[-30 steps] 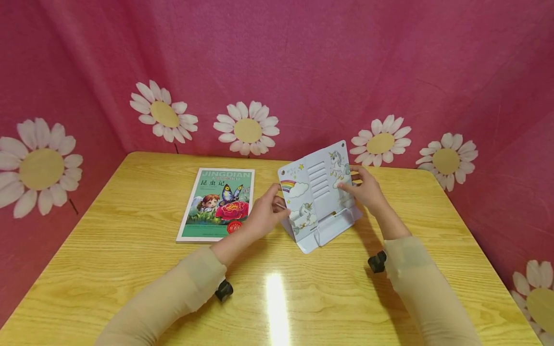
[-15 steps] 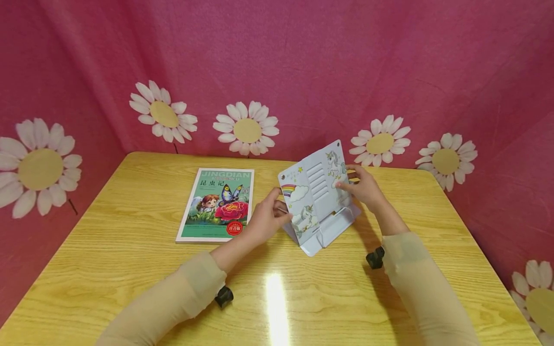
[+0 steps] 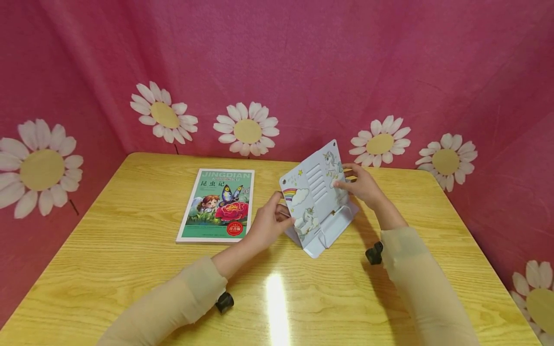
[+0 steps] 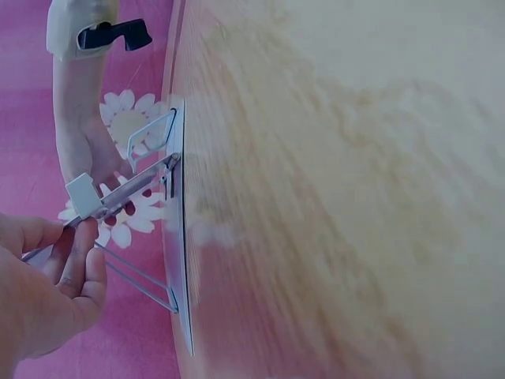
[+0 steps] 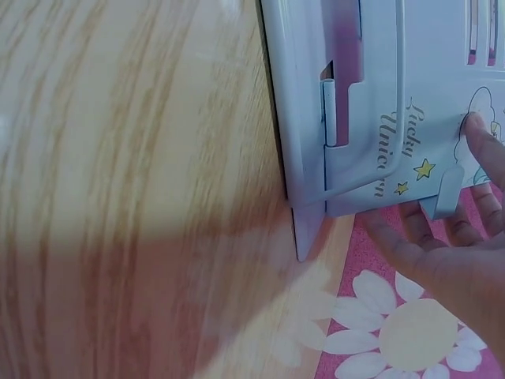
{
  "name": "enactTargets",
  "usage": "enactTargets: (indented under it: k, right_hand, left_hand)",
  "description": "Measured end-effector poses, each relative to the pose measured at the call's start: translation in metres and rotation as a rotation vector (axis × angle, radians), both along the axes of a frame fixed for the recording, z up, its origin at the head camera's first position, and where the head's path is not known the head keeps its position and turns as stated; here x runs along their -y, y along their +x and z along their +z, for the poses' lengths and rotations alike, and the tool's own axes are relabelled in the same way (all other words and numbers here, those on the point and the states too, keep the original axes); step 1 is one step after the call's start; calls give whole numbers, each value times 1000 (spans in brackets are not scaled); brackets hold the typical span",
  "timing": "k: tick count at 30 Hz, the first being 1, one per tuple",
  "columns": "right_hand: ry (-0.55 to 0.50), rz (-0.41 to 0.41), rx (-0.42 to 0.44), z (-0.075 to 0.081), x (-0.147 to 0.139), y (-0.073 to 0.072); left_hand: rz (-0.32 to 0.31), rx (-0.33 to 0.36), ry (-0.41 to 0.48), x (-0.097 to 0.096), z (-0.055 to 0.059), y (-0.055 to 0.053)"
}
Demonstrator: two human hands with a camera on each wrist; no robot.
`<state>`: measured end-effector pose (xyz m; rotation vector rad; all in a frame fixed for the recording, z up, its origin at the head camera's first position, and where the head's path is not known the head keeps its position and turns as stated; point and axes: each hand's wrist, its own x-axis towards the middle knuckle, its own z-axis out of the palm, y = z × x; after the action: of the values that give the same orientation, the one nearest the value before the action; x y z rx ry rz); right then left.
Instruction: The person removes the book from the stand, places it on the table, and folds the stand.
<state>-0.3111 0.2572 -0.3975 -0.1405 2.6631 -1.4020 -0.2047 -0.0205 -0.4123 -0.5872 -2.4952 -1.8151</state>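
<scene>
A pale book stand (image 3: 318, 192) with unicorn, rainbow and cloud prints stands on the table, its slotted back panel tilted up from its base. My left hand (image 3: 266, 223) grips the panel's left edge, thumb in front and fingers behind. On the opposite edge, my right hand (image 3: 363, 185) pinches the panel the same way. The right wrist view shows the right thumb on the printed face of the stand (image 5: 379, 118), with fingers behind. In the left wrist view the stand (image 4: 180, 237) appears edge-on, its base on the tabletop and wire pieces projecting from it.
A green-covered children's book (image 3: 216, 204) lies flat on the wooden table (image 3: 143, 278), left of the stand. Pink cloth (image 3: 303, 72) with large daisies hangs behind and at both sides. A bright light reflection crosses the table's front middle.
The stand has turned slightly, its right side shifting left and its lower left corner coming nearer. Both hands move along with it, still holding its edges. The book stays put.
</scene>
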Motion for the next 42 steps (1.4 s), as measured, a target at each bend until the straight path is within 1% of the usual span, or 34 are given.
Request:
enactTargets:
  k: [5, 11, 18, 26, 33, 38, 42]
  right_hand:
    - [1, 21, 10, 0, 1, -4]
    - [-7, 48, 14, 1, 3, -6]
    - [-2, 71, 18, 3, 7, -9]
    - [26, 98, 9, 5, 10, -11]
    - [45, 120, -21, 2, 13, -16]
    - [60, 106, -21, 0, 15, -19]
    - [44, 99, -22, -2, 17, -17]
  left_hand:
    - [14, 1, 13, -2, -1, 2]
    - [21, 5, 17, -3, -2, 7]
    - [10, 6, 35, -6, -3, 11]
    - [20, 2, 65, -10, -3, 15]
    - [35, -13, 76, -14, -2, 19]
    - [50, -20, 87, -15, -3, 19]
    - [44, -2, 74, -14, -3, 18]
